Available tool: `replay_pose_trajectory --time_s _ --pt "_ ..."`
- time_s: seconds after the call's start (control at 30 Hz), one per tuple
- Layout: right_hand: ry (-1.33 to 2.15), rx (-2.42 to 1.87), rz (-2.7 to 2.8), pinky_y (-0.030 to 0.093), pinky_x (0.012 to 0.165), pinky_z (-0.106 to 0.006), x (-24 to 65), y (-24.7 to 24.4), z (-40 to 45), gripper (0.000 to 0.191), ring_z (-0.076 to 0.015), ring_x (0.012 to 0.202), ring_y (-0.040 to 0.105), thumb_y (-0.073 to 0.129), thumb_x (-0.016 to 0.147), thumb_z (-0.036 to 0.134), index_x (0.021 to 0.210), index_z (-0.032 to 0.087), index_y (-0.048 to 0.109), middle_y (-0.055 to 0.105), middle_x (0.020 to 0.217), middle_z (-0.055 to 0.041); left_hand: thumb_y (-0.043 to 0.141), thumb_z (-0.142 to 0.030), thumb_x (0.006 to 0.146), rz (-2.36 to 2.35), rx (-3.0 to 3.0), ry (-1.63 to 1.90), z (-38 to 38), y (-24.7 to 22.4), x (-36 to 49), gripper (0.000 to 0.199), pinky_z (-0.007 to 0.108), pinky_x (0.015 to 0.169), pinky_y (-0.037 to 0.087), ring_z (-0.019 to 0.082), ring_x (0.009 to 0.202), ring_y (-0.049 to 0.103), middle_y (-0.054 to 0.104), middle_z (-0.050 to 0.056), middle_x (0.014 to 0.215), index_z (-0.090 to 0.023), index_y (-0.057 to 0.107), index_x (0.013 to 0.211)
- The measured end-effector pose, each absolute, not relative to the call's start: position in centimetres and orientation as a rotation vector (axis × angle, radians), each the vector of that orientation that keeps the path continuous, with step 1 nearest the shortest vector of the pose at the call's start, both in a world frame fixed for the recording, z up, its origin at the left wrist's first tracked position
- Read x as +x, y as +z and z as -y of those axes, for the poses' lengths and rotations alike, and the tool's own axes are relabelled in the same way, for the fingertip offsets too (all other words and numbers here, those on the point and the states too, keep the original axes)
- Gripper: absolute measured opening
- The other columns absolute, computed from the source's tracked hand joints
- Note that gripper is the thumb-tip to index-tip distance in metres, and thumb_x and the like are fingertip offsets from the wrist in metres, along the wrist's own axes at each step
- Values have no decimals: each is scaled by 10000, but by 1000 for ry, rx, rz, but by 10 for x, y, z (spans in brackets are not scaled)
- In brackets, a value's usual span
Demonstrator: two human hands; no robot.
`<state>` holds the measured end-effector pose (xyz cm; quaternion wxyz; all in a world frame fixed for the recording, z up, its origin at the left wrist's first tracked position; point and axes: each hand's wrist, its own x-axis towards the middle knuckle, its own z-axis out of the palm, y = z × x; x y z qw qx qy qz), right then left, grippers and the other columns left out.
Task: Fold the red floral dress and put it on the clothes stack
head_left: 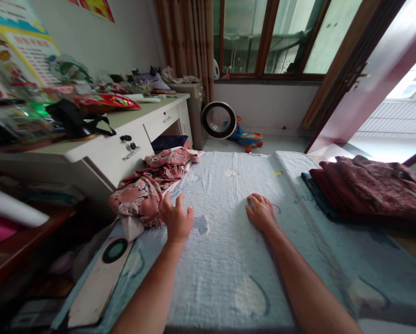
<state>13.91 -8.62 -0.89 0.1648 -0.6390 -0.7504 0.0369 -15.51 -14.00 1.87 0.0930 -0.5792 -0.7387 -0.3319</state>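
Note:
Near the bunched red floral cloth [138,197], at the left edge of a light blue patterned sheet [225,264], my left hand [177,218] has its fingers spread and curved; its fingertips are beside or against the cloth, with no grip on it visible. My right hand [261,211] rests palm down on the middle of the sheet, fingers loosely together and flat, holding nothing. To the right lies a stack of folded dark red and teal clothes [374,190]. A flat pale object with a dark round ring [98,283] lies at the sheet's lower left.
A white desk [124,157] crowded with jars, a red packet [106,101] and a black strapped item stands at the left. Beyond it is a washing machine with its round door [219,120] open. A blue and orange toy [246,136] sits on the floor.

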Motion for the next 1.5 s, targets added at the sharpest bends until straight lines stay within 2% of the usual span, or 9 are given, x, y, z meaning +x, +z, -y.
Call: replay_pose_trajectory --time_s 0.2,0.37,0.53,0.63,0.77,0.9,1.03,1.23,1.5 --pt "68 -1792 2135 324 1079 -408 141 -13 86 362 -277 1262 482 509 920 326 1234 196 634 564 1377 -108 568 -171 831 2370 -1494 -647 137 13 -174 394 606 1071 292 437 1437 204 263 232 1544 -139 608 1221" --pt "51 -1765 2139 337 1068 -412 141 -13 86 355 -282 1242 500 513 920 319 1221 185 642 575 1362 -116 502 -166 873 2388 -1570 -429 138 15 -186 366 532 970 422 416 1330 373 374 222 1474 -161 628 1217" --pt "46 -1754 2126 337 1066 -402 142 -14 86 351 -274 1237 503 522 913 311 1220 190 641 582 1354 -112 405 -105 886 2446 -1623 -331 137 18 -201 378 452 866 483 354 1123 541 557 213 1244 -152 665 1156" --pt "55 -1747 2122 340 1059 -399 142 -15 86 347 -272 1236 503 522 914 316 1217 195 641 585 1351 -107 419 -62 845 2416 -1695 -423 133 18 -208 402 432 900 487 320 1088 574 630 184 1120 -139 667 1152" --pt "49 -1744 2117 341 1052 -401 143 -17 85 342 -274 1231 504 527 910 318 1208 199 645 586 1350 -108 468 -49 786 2216 -1816 -734 128 16 -204 399 446 984 475 308 1104 594 667 169 1105 -109 668 1125" --pt "39 -1745 2117 342 1050 -410 143 -18 84 342 -276 1230 507 526 910 322 1205 196 644 587 1347 -109 421 -83 872 1875 -2011 -1169 130 10 -171 338 429 1008 491 264 1125 613 669 145 1147 -138 663 1102" --pt "30 -1754 2118 350 1042 -416 142 -17 84 343 -285 1223 513 524 906 316 1200 186 644 589 1340 -109 449 -130 934 1555 -2378 -1385 143 5 -126 276 380 1020 501 206 1128 632 678 96 1170 -194 648 1114" --pt "20 -1723 2102 374 1015 -420 141 -17 84 315 -292 1189 530 533 895 300 1162 191 660 605 1309 -118 550 -142 867 1300 -2849 -1282 160 14 -94 339 353 1067 459 201 1225 573 610 101 1316 -198 610 1196" --pt "35 -1390 2083 331 1070 -472 131 -13 92 340 -276 1209 510 551 864 238 1189 200 646 633 1269 -100 405 -75 827 1820 -2172 -1221 147 28 -134 430 493 1128 339 262 1282 481 554 98 1355 -205 648 1158"
